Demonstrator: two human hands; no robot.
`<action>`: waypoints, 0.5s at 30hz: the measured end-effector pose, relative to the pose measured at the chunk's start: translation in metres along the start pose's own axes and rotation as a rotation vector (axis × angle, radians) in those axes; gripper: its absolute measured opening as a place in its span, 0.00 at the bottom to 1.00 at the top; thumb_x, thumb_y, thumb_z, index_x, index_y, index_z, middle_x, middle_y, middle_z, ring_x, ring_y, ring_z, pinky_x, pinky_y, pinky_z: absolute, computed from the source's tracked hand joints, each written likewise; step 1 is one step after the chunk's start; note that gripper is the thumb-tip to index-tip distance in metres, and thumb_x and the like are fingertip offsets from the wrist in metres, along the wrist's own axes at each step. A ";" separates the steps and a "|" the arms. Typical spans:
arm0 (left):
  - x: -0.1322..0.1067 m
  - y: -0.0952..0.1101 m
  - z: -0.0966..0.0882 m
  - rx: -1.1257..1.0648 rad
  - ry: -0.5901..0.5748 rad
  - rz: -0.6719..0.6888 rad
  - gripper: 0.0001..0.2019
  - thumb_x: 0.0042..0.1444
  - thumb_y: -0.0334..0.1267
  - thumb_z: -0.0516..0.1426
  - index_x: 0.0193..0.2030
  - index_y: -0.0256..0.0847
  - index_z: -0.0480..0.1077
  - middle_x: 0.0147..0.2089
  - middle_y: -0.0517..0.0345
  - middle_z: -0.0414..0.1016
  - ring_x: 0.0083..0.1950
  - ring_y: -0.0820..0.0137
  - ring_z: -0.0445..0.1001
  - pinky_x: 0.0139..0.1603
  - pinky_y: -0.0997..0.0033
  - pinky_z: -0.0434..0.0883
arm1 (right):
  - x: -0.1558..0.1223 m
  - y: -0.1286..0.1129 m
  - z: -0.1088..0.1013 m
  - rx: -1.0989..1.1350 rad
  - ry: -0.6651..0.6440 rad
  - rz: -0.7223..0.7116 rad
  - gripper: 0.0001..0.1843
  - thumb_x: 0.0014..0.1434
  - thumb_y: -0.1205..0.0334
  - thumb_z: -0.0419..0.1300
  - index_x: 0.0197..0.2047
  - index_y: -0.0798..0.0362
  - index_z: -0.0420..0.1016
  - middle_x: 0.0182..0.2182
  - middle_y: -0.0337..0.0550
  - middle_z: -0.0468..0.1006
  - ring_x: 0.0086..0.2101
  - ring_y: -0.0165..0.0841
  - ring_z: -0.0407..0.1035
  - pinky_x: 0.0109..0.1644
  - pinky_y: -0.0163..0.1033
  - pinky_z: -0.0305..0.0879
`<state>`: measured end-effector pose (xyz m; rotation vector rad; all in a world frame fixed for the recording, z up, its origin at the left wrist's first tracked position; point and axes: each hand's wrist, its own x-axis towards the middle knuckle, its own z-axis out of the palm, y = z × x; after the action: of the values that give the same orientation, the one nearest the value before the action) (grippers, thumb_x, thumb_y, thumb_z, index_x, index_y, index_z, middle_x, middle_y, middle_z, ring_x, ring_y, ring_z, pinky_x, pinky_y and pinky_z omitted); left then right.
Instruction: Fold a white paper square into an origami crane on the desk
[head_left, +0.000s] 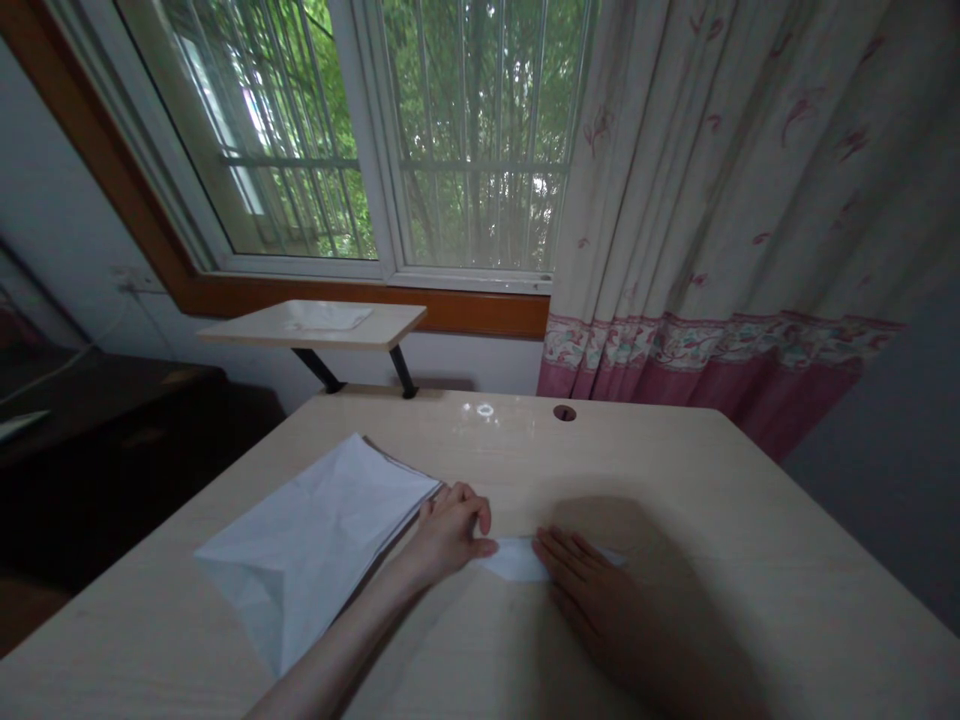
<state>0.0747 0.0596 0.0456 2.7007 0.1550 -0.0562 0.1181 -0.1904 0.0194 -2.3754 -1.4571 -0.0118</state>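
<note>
A small folded strip of white paper [517, 558] lies on the pale wooden desk [675, 480] in front of me. My left hand [450, 530] has its fingers curled and presses on the strip's left end with the fingertips. My right hand [592, 590] lies flat, palm down, over the strip's right part and hides most of it. To the left of my left hand sits a stack of creased white paper sheets [315, 545]; my left forearm crosses its near edge.
A small raised shelf [315, 325] on black legs stands at the desk's back left, under the window [375, 130]. A cable hole [564, 412] is in the desk's far edge. A pink-bordered curtain [720, 250] hangs at the right. Dark furniture [97, 440] stands left.
</note>
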 end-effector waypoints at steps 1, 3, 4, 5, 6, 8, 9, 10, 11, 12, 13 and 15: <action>0.000 -0.001 0.001 -0.002 0.010 0.010 0.05 0.51 0.37 0.63 0.34 0.46 0.71 0.44 0.60 0.68 0.51 0.62 0.65 0.50 0.62 0.57 | 0.000 0.000 0.000 0.001 -0.004 0.001 0.26 0.63 0.67 0.51 0.65 0.50 0.58 0.61 0.44 0.61 0.59 0.35 0.58 0.63 0.46 0.55; 0.001 -0.003 0.005 -0.003 0.049 0.026 0.02 0.54 0.38 0.60 0.33 0.46 0.71 0.43 0.59 0.69 0.50 0.63 0.65 0.50 0.62 0.56 | 0.000 0.000 0.000 0.001 -0.008 0.013 0.26 0.63 0.66 0.51 0.65 0.49 0.58 0.61 0.43 0.62 0.59 0.36 0.58 0.63 0.46 0.56; 0.001 -0.004 0.006 -0.002 0.070 0.030 0.02 0.55 0.38 0.59 0.33 0.45 0.71 0.43 0.59 0.70 0.50 0.63 0.66 0.49 0.62 0.56 | 0.000 0.001 0.001 0.001 -0.010 0.018 0.26 0.63 0.66 0.51 0.65 0.49 0.58 0.61 0.43 0.61 0.59 0.36 0.58 0.63 0.46 0.56; 0.002 -0.004 0.008 -0.001 0.088 0.029 0.03 0.57 0.38 0.58 0.33 0.45 0.71 0.42 0.59 0.70 0.50 0.63 0.66 0.49 0.63 0.56 | 0.000 0.001 0.001 0.001 -0.014 0.020 0.26 0.63 0.66 0.51 0.65 0.49 0.58 0.61 0.43 0.61 0.59 0.36 0.58 0.63 0.47 0.56; 0.003 -0.004 0.009 0.001 0.099 0.023 0.04 0.58 0.38 0.57 0.33 0.45 0.71 0.42 0.58 0.71 0.50 0.63 0.66 0.48 0.63 0.56 | 0.000 0.001 0.002 0.001 -0.017 0.018 0.26 0.64 0.67 0.51 0.65 0.50 0.58 0.62 0.43 0.61 0.60 0.36 0.58 0.63 0.47 0.55; 0.003 -0.001 0.010 0.003 0.124 0.017 0.07 0.61 0.40 0.54 0.34 0.44 0.71 0.43 0.58 0.71 0.50 0.62 0.66 0.48 0.62 0.56 | 0.000 0.002 0.003 -0.003 -0.014 0.013 0.26 0.64 0.66 0.50 0.65 0.50 0.57 0.62 0.42 0.60 0.60 0.36 0.57 0.63 0.47 0.55; 0.003 0.002 0.011 0.004 0.142 0.020 0.09 0.63 0.40 0.52 0.35 0.44 0.71 0.43 0.57 0.72 0.50 0.62 0.66 0.48 0.62 0.56 | 0.000 0.002 0.004 -0.005 -0.012 0.009 0.26 0.64 0.66 0.50 0.65 0.50 0.57 0.62 0.42 0.60 0.60 0.35 0.57 0.63 0.47 0.55; 0.003 0.005 0.011 0.002 0.159 0.027 0.10 0.64 0.41 0.51 0.36 0.44 0.71 0.44 0.57 0.72 0.49 0.62 0.67 0.47 0.62 0.56 | -0.001 0.002 0.004 -0.008 -0.009 0.007 0.26 0.64 0.66 0.50 0.65 0.50 0.57 0.62 0.42 0.61 0.60 0.35 0.57 0.63 0.46 0.55; 0.002 0.009 0.011 -0.003 0.173 0.039 0.10 0.65 0.41 0.50 0.37 0.45 0.71 0.44 0.57 0.73 0.49 0.63 0.67 0.47 0.63 0.55 | 0.000 0.002 0.004 -0.009 -0.002 0.004 0.26 0.64 0.66 0.50 0.65 0.50 0.57 0.62 0.42 0.61 0.60 0.35 0.57 0.63 0.46 0.55; 0.001 0.012 0.012 -0.015 0.175 0.058 0.11 0.65 0.41 0.50 0.38 0.45 0.71 0.44 0.58 0.73 0.49 0.63 0.67 0.46 0.63 0.55 | 0.000 0.002 0.004 -0.009 0.006 -0.001 0.26 0.64 0.66 0.51 0.65 0.50 0.57 0.62 0.42 0.62 0.60 0.35 0.57 0.63 0.46 0.55; -0.001 0.016 0.012 -0.032 0.166 0.079 0.11 0.65 0.42 0.50 0.38 0.45 0.71 0.44 0.58 0.73 0.48 0.64 0.67 0.45 0.64 0.55 | 0.000 0.003 0.004 -0.009 0.016 -0.007 0.26 0.64 0.66 0.51 0.65 0.50 0.58 0.61 0.42 0.62 0.60 0.35 0.58 0.63 0.46 0.55; -0.004 0.021 0.014 -0.073 0.133 0.125 0.09 0.64 0.42 0.51 0.39 0.46 0.71 0.42 0.59 0.74 0.47 0.64 0.68 0.45 0.65 0.55 | 0.002 0.004 0.003 -0.012 0.030 -0.016 0.27 0.63 0.68 0.50 0.65 0.50 0.59 0.61 0.43 0.63 0.59 0.34 0.59 0.63 0.45 0.57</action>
<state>0.0731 0.0341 0.0423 2.6344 0.0271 0.1630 0.1218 -0.1895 0.0155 -2.3628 -1.4669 -0.0598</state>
